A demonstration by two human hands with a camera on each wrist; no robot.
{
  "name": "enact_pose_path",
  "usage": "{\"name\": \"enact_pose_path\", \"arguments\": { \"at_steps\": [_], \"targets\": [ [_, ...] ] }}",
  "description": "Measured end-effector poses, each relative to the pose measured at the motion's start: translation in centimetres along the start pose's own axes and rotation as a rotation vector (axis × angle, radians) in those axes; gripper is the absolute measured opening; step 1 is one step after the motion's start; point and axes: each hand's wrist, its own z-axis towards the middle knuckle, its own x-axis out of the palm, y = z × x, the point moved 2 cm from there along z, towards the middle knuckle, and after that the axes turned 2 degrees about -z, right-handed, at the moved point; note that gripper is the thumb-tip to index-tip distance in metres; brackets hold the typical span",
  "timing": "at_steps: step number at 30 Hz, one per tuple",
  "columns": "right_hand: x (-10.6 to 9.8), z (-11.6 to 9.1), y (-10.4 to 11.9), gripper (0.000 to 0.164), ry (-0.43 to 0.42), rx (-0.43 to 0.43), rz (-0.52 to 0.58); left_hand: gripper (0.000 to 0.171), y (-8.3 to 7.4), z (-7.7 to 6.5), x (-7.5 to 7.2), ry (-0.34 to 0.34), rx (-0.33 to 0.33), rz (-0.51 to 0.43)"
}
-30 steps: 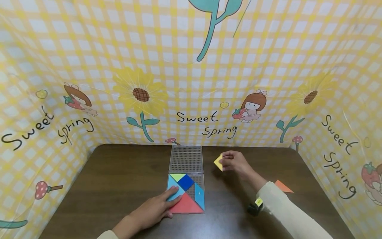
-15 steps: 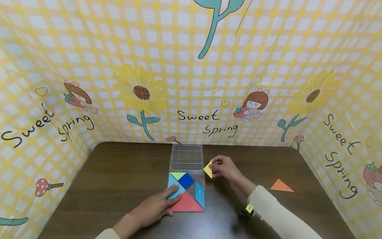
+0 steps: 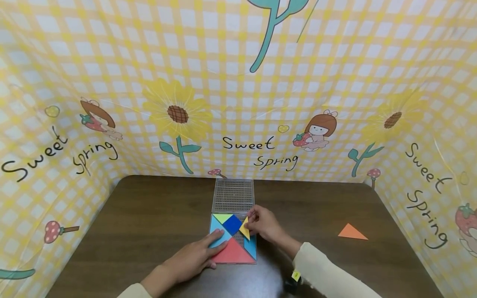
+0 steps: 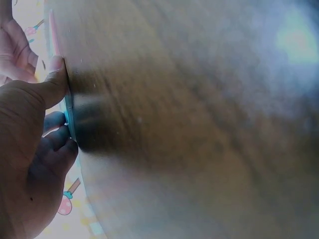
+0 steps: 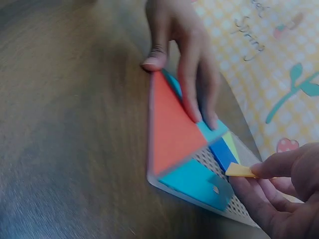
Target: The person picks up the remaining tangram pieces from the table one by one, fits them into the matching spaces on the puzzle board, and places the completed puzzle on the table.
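A clear tangram case with a dotted base (image 3: 237, 239) lies flat on the table, its lid (image 3: 233, 196) folded out at the back. In it sit a light blue triangle (image 3: 216, 227), a red triangle (image 3: 234, 253), a lime triangle (image 3: 222, 217), a dark blue square (image 3: 232, 224) and a blue parallelogram (image 5: 197, 183). Straight fingers of my left hand (image 3: 191, 256) press on the light blue triangle, the thumb at the case's near edge. My right hand (image 3: 265, 223) pinches a yellow triangle (image 3: 244, 227) between thumb and fingers, tilted over the base beside the dark blue square.
An orange triangle (image 3: 352, 232) lies alone on the table at the right. A yellow checked cloth (image 3: 238, 103) with printed flowers walls in the dark wooden table (image 3: 149, 215) at the back and sides. A small black device (image 3: 292, 284) hangs at the right wrist.
My right hand has moved left and nearer with the yellow triangle, from beside the lid to over the case's base, partly covering the parallelogram. My left hand stays in place.
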Motion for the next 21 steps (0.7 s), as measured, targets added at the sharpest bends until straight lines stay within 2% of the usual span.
{"name": "enact_pose_path", "arguments": {
  "at_steps": [6,13,21],
  "targets": [
    [1.2,-0.3,-0.1,0.022,-0.011,-0.016,-0.080,0.059,0.1,-0.1,0.1,-0.011,0.006,0.008],
    [1.8,-0.5,-0.1,0.023,-0.017,-0.050,-0.132,0.059,0.1,-0.1,0.1,-0.021,0.009,0.016],
    [2.0,-0.5,-0.2,0.024,-0.077,-0.101,-0.348,0.059,0.0,0.0,0.0,-0.017,0.001,0.009]
  ]
}}
